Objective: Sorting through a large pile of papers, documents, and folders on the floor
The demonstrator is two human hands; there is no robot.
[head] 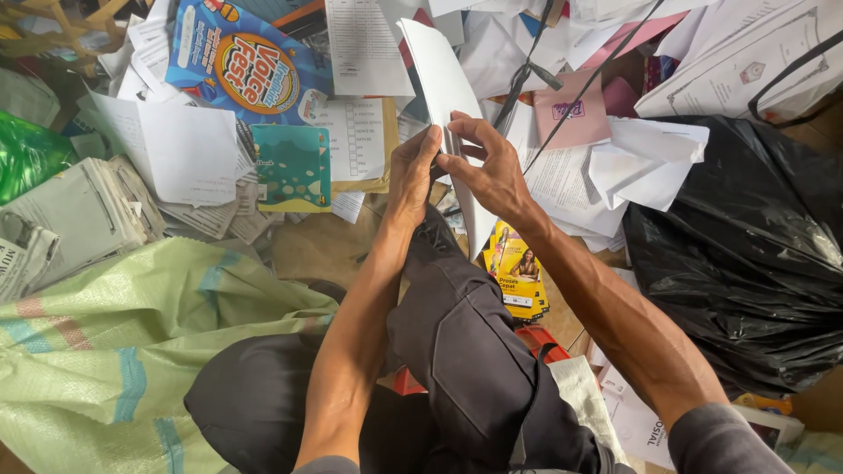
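Here both hands, the left hand (411,175) and right hand (492,167), pinch a white sheet (443,83) held edge-on above the knee (457,298), amid scattered papers (360,53), beside a black bag (746,254).

Tall white sheet of paper (443,79), folded lengthwise, upright above the knee

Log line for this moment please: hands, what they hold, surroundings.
left hand: grips white sheet | right hand: pinches same sheet | around: black bag, green woven sack, scattered papers
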